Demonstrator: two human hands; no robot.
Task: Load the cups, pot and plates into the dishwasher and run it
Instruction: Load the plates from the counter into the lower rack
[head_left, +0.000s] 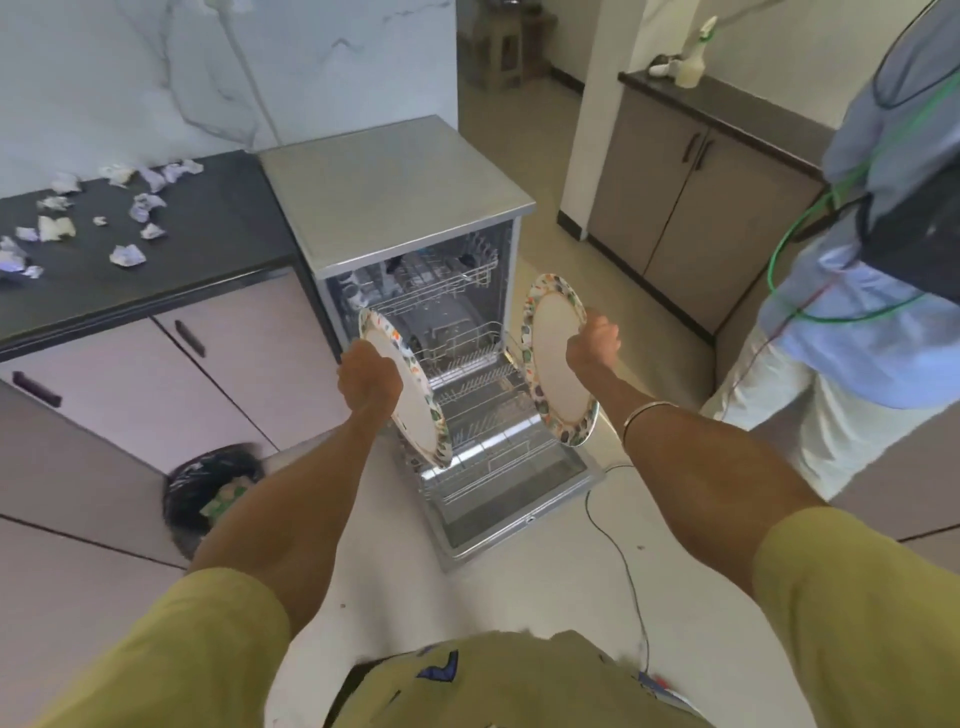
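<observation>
Beside the dark counter (218, 234), an open dishwasher (415, 218) on pale floor (519, 597).

**A plate in each hand at the open dishwasher**

My left hand (370, 378) grips one patterned plate (410, 395) by its rim, and my right hand (593, 343) grips another plate (558, 358). Both stand on edge above the dishwasher (395, 202), over its pulled-out lower rack (483, 410). Crumpled papers (127, 254) lie on the dark counter (208, 234) at left.
</observation>
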